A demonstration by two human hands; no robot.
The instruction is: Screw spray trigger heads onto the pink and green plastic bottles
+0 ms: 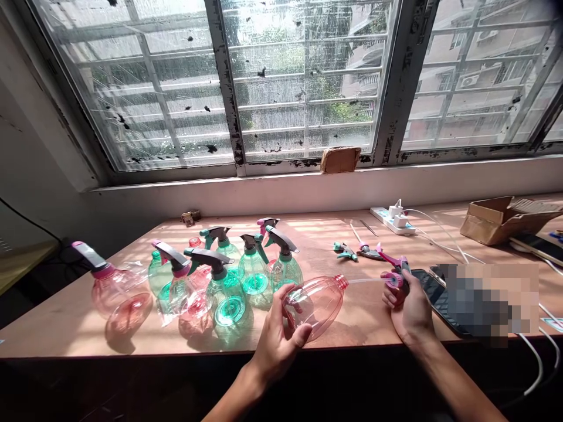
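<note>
My left hand [281,337] is wrapped round the base of a clear pink bottle [319,305], which lies tilted with its threaded neck pointing right. In my right hand [411,310] is a pink and grey spray trigger head [398,278]. Its thin clear tube reaches left to the bottle's mouth; whether the tip is inside I cannot tell. To the left of my left hand stand several green and pink spray bottles [229,299], most with trigger heads on. Two loose trigger heads, one of them green [345,252], lie on the table beyond the bottle.
A white power strip [391,221] with plugs and cables sits at the back right, near an open cardboard box [492,220]. A dark tablet-like device [440,299] lies right of my right hand. The table's front edge [176,354] runs just below the bottles.
</note>
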